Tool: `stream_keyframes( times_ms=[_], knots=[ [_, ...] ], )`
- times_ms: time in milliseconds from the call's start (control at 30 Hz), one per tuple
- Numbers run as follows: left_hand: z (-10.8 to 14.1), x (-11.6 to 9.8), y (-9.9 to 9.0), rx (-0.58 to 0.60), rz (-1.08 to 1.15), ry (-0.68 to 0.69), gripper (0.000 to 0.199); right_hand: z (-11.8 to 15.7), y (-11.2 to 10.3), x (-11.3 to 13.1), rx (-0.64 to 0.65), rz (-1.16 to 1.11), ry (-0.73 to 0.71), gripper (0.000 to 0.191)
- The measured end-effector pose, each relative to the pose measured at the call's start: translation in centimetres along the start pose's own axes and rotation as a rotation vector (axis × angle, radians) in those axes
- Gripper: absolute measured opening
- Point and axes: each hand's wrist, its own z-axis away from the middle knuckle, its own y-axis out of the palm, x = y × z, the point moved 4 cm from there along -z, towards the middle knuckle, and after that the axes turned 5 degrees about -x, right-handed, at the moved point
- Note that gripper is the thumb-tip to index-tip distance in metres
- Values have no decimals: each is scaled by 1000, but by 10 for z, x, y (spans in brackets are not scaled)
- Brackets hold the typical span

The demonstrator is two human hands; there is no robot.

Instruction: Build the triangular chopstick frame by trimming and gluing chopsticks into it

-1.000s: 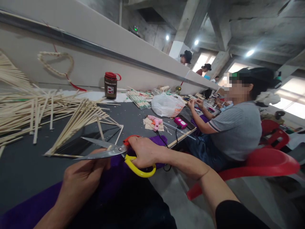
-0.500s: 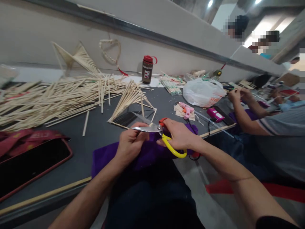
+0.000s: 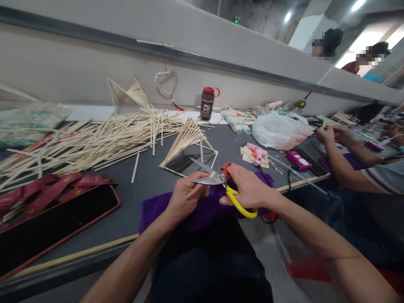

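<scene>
My right hand point(image 3: 248, 185) grips scissors point(image 3: 241, 206) with a yellow and an orange-red handle loop, their blades spread apart and pointing left. My left hand point(image 3: 185, 197) is closed just under the blades, its fingers pinching a thin wooden stick point(image 3: 213, 174) whose pale end shows between the blades near the pivot. Most of that stick is hidden by the fingers. Just beyond the blades stands a fan-like frame of glued sticks point(image 3: 186, 141) on the dark table. A purple cloth point(image 3: 154, 210) lies beneath both hands at the table edge.
Loose sticks point(image 3: 116, 134) are heaped at the left, behind a phone point(image 3: 63, 227) and a red lanyard point(image 3: 72, 187). A bottle point(image 3: 207, 104), white plastic bag point(image 3: 280, 130), pink glue gun point(image 3: 259, 155) and magenta box point(image 3: 298, 161) stand beyond. At right, a co-worker's hands point(image 3: 331, 136) work.
The view has swung left and slightly up, so everything sits further right and lower. Both hands and the open scissors keep nearly the same pose.
</scene>
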Motion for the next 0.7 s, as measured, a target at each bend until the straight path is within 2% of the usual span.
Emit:
stream_keyframes(
  times_ms=[267,400,600,700],
  knots=[
    [0,-1,0,82,72,-88,19,3,5,0,8,-57,-24,53],
    [0,2,0,69,-16,-81,24,3,5,-3,6,-71,3,51],
    [-2,-1,3,49,-215,79,37,3,6,-7,-9,-94,56,56],
    [-3,-4,4,54,-258,163,40,4,9,-6,-1,-148,98,52]
  ],
)
